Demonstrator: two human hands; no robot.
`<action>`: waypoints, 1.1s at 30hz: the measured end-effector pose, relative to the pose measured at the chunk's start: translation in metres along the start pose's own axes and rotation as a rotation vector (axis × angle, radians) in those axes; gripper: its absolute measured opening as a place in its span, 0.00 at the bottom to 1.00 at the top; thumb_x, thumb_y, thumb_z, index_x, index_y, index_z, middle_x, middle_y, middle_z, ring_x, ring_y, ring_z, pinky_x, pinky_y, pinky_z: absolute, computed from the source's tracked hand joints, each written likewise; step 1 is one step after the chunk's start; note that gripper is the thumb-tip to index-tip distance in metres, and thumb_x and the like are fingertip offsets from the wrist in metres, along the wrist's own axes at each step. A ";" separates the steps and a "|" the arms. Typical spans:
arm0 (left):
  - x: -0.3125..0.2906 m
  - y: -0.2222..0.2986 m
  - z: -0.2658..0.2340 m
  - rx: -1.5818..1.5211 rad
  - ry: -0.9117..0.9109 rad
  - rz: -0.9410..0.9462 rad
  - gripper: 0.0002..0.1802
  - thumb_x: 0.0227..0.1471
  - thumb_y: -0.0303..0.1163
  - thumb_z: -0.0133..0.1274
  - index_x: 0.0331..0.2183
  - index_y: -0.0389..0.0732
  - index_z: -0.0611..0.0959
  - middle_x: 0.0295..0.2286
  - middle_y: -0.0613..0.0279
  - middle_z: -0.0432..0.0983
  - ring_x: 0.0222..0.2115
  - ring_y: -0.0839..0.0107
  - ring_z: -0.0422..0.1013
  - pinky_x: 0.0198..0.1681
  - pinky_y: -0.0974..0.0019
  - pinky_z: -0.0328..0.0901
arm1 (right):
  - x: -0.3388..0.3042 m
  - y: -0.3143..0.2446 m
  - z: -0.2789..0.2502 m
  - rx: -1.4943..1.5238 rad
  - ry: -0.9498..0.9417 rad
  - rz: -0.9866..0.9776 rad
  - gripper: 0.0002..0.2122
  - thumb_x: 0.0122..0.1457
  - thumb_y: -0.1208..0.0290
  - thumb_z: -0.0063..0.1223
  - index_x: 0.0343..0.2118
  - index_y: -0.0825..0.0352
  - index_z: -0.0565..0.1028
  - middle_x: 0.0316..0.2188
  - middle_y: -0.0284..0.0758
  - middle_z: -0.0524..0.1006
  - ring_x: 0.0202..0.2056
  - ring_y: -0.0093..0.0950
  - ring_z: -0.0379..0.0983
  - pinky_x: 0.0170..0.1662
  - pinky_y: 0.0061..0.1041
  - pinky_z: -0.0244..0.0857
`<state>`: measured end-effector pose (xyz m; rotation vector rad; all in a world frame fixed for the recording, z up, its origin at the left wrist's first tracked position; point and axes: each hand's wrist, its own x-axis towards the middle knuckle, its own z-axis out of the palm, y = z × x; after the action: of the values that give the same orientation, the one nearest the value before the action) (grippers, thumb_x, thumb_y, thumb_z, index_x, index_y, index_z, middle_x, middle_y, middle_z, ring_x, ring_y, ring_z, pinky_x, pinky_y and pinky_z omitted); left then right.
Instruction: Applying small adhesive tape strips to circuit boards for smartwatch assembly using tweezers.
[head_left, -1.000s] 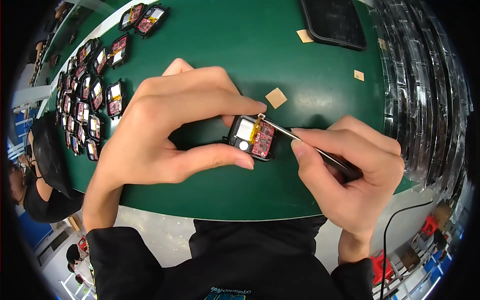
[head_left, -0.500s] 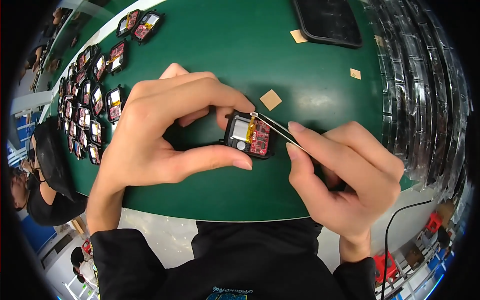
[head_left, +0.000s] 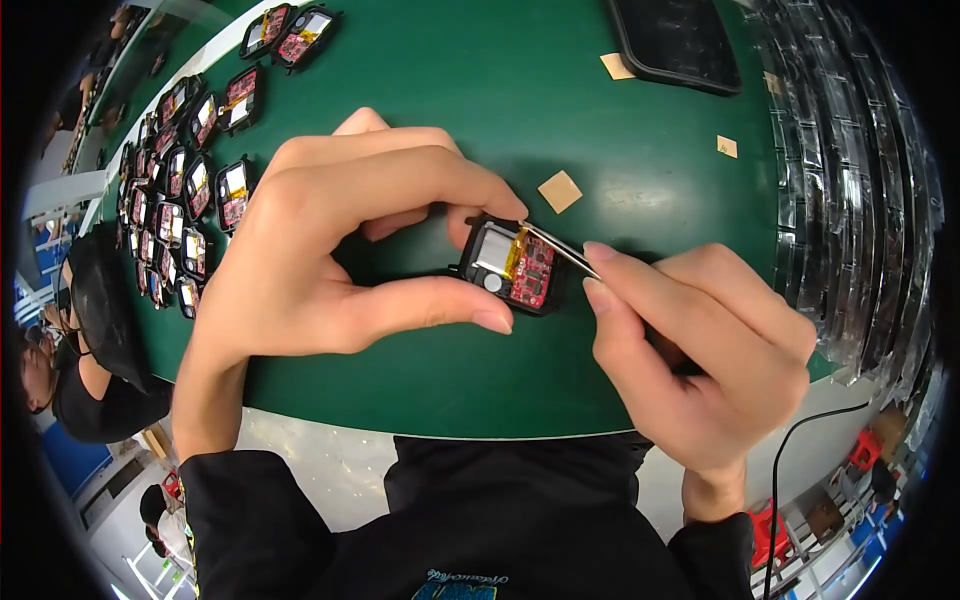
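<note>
- Your left hand point(head_left: 330, 250) grips a small black rounded plastic casing point(head_left: 494, 262) between thumb and fingers, above the dark green worktop point(head_left: 420, 390) in the middle; this edge grip probably steadies it and leaves its red circuit board point(head_left: 535, 275) exposed
- Your right hand point(head_left: 710, 350) pinches slim silver metal tweezers point(head_left: 562, 247), their points at the casing's far edge beside your left index fingertip; whether they nip anything is too small to tell
- That slanted approach from the right seems to leave your view of the board clear
- Your left wrist comes in from the near left, fingers arched over the far side, thumb along the near side
- Your right fingers curl loosely, thumb and index extended leftward
- Similar open black casings point(head_left: 170, 222) cluster at the left, apparently out of your working space
</note>
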<state>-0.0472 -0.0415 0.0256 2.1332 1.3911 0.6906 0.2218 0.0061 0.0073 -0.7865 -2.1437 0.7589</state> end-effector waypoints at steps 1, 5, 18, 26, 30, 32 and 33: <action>-0.001 -0.002 -0.002 0.001 0.000 -0.002 0.38 0.32 0.51 0.82 0.42 0.35 0.92 0.29 0.64 0.83 0.21 0.77 0.62 0.34 0.69 0.55 | 0.002 -0.002 -0.003 0.002 -0.001 0.000 0.14 0.47 0.88 0.72 0.39 0.71 0.90 0.23 0.30 0.78 0.19 0.15 0.65 0.21 0.19 0.53; -0.001 -0.008 -0.007 -0.087 -0.049 0.027 0.39 0.36 0.54 0.80 0.44 0.33 0.92 0.33 0.62 0.85 0.21 0.78 0.60 0.35 0.68 0.53 | 0.005 -0.003 -0.012 0.098 -0.082 0.112 0.12 0.50 0.88 0.70 0.39 0.72 0.90 0.22 0.30 0.79 0.19 0.14 0.66 0.23 0.18 0.52; 0.000 -0.010 -0.005 -0.045 -0.069 0.089 0.40 0.40 0.57 0.77 0.45 0.33 0.93 0.35 0.60 0.86 0.26 0.76 0.69 0.33 0.67 0.52 | 0.003 -0.001 -0.013 0.188 -0.119 0.181 0.10 0.51 0.88 0.68 0.37 0.73 0.90 0.22 0.31 0.78 0.19 0.14 0.66 0.23 0.17 0.51; 0.002 -0.008 -0.003 -0.051 -0.060 0.120 0.38 0.41 0.55 0.77 0.44 0.32 0.92 0.34 0.58 0.86 0.29 0.69 0.75 0.36 0.64 0.55 | 0.003 -0.001 -0.014 0.169 -0.135 0.176 0.11 0.49 0.87 0.69 0.37 0.73 0.90 0.21 0.31 0.79 0.19 0.14 0.65 0.22 0.18 0.50; 0.002 -0.006 -0.005 -0.045 -0.073 0.112 0.37 0.41 0.54 0.77 0.43 0.31 0.92 0.33 0.55 0.87 0.32 0.64 0.79 0.39 0.62 0.57 | 0.004 -0.002 -0.013 0.168 -0.128 0.170 0.10 0.49 0.86 0.69 0.37 0.72 0.90 0.21 0.30 0.79 0.19 0.14 0.65 0.22 0.17 0.50; 0.002 -0.005 -0.004 -0.047 -0.072 0.116 0.36 0.41 0.54 0.77 0.43 0.32 0.93 0.33 0.55 0.87 0.32 0.64 0.79 0.39 0.62 0.57 | 0.004 -0.001 -0.011 0.173 -0.123 0.165 0.10 0.50 0.86 0.69 0.37 0.72 0.90 0.21 0.30 0.79 0.19 0.14 0.64 0.22 0.17 0.50; 0.002 -0.005 -0.004 -0.047 -0.069 0.122 0.36 0.41 0.54 0.77 0.42 0.32 0.93 0.33 0.55 0.87 0.32 0.64 0.79 0.39 0.62 0.58 | 0.003 0.000 -0.011 0.178 -0.118 0.159 0.10 0.50 0.86 0.69 0.37 0.72 0.90 0.21 0.30 0.78 0.18 0.14 0.64 0.22 0.17 0.49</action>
<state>-0.0525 -0.0368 0.0253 2.1970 1.2054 0.6822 0.2280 0.0112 0.0151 -0.8419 -2.0982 1.0874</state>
